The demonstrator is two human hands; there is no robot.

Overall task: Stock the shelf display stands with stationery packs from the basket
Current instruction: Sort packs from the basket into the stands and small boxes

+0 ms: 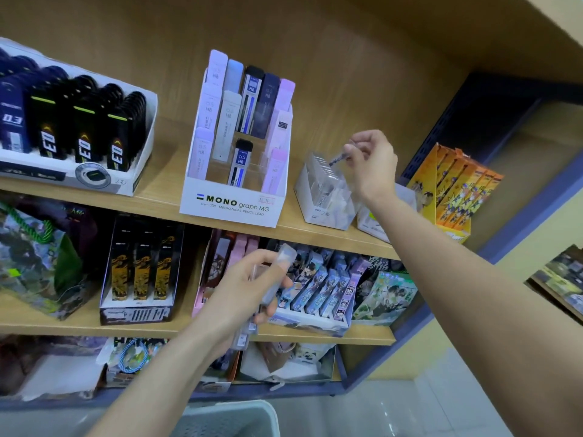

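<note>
Right grip (372, 162) pinches one clear lead pack (339, 159) just above the small display stand (325, 190); left grip (249, 291) curls round spare packs (277, 275).
Packs translucent, slim; stand on upper wooden shelf (164, 197); pale basket (233, 417) on the floor below.

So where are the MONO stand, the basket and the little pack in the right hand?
MONO stand (233, 201): head view, white front panel.
basket (233, 406): head view, pale top rim.
little pack (339, 159): head view, the end that sticks out of the right hand (373, 164).
</note>
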